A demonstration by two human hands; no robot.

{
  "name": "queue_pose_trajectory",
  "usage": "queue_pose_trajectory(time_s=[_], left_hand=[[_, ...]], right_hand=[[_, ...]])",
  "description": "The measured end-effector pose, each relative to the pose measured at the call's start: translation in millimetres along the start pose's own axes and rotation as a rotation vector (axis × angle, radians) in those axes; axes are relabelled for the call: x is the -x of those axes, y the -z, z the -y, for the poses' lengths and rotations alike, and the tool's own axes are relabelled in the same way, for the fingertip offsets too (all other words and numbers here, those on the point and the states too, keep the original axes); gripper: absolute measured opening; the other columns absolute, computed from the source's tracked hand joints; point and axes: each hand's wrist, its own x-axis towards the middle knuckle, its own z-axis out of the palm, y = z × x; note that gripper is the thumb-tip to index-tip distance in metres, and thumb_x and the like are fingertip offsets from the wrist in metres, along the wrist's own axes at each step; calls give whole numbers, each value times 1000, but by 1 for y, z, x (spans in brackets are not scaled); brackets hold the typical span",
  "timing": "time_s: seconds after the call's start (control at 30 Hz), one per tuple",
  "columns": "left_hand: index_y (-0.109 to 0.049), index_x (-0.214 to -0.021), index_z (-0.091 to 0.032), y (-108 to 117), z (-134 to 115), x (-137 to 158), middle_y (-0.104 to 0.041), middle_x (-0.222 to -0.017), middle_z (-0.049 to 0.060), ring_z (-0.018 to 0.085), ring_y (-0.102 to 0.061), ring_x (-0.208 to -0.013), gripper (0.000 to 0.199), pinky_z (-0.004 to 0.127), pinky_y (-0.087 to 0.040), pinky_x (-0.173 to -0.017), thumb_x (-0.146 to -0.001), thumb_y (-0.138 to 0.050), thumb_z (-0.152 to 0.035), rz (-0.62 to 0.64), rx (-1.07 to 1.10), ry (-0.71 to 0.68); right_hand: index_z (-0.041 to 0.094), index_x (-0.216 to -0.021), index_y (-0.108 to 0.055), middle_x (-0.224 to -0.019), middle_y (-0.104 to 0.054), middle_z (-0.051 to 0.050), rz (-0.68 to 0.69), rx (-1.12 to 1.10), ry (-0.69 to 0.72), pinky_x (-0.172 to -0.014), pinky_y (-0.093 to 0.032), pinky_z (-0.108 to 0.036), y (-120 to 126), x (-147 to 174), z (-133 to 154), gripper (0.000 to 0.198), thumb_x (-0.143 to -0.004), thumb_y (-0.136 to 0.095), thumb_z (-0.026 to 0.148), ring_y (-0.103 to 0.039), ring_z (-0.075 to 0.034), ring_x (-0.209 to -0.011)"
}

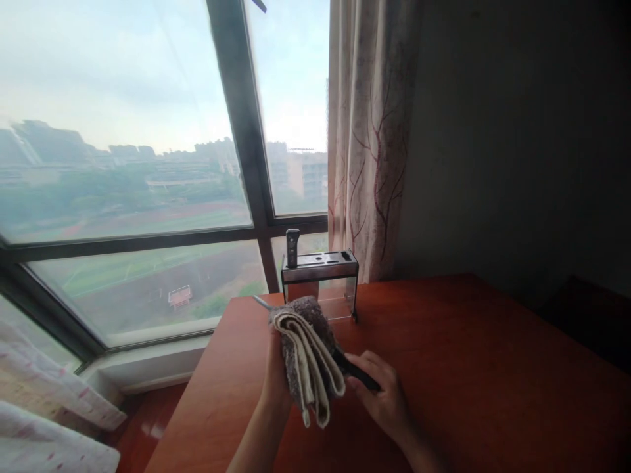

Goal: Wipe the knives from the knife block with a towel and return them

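My left hand (277,376) is closed around a folded grey-and-cream cloth (308,361); most of its fingers are hidden behind the folds. The cloth is wrapped about the blade of a knife (362,374), whose metal tip pokes out at the upper left. My right hand (382,397) grips the knife's black handle, just right of the cloth. Beyond both hands stands a clear-sided knife block (323,268) with a metal top. One dark knife handle (292,248) rises upright from its left end.
Under the hands is a reddish-brown wooden table (458,348), its left edge slanting toward the window. A large window (123,263) with dark frames lies behind and to the left. A branch-patterned curtain (374,144) hangs behind the block, and a dark wall (503,144) stands at right.
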Motion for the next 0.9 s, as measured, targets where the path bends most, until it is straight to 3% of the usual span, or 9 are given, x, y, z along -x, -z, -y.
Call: queue_pose_trajectory(time_s=[0.07,0.2,0.33,0.43,0.53,0.73,0.9], left_hand=[[-70,-99,-19,5,-8,-1,-73,-92,12,35,-65,-98,75,43,-53,-81,-61,-54,-82,52,112,52],[-69,-101,-28,9,-13,-2,-74,-94,6,32,-64,-104,68,40,-54,-83,-63,-53,-82,30,226,-3],[-70,-98,-22,-1,3,4,-74,-93,10,33,-66,-98,72,40,-56,-76,-60,-55,-83,81,231,103],[-67,-93,-19,-12,19,10,-74,-90,8,30,-69,-87,54,37,-57,-71,-57,-79,-59,36,203,141],[-63,-96,-18,-18,29,10,-73,-86,5,26,-70,-80,49,34,-57,-69,-57,-85,-38,-15,173,60],[-62,-105,-15,-20,32,6,-72,-95,8,26,-69,-87,54,34,-56,-77,-59,-85,-30,-82,-4,-130],[-66,-99,-12,-19,31,9,-73,-92,10,27,-69,-83,49,35,-56,-73,-60,-83,-36,-106,-194,-202]], right_hand=[[26,-110,-68,-93,-71,-7,-12,-18,-46,-76,-53,-29,0,0,1,27,-88,-57,36,-67,-22,-86],[24,-98,-72,-90,-75,-6,-52,-80,-164,-74,-54,-30,-5,2,-1,30,-90,-52,44,-70,-25,-83],[22,-97,-73,-94,-75,-8,-94,-49,-203,-76,-55,-32,-16,5,-3,35,-88,-52,49,-70,-27,-87],[21,-99,-72,-97,-75,-9,-90,-20,-143,-78,-55,-31,-21,6,-4,35,-88,-54,49,-70,-26,-90],[21,-102,-70,-97,-74,-9,-59,5,-35,-78,-55,-31,-22,5,-4,31,-89,-53,44,-70,-24,-89],[22,-115,-64,-93,-68,-9,-85,213,143,-74,-53,-31,-18,6,-11,27,-91,-51,28,-66,-22,-85],[24,-118,-62,-92,-64,-8,-152,219,155,-74,-52,-31,-12,9,-13,30,-92,-48,23,-63,-20,-83]])
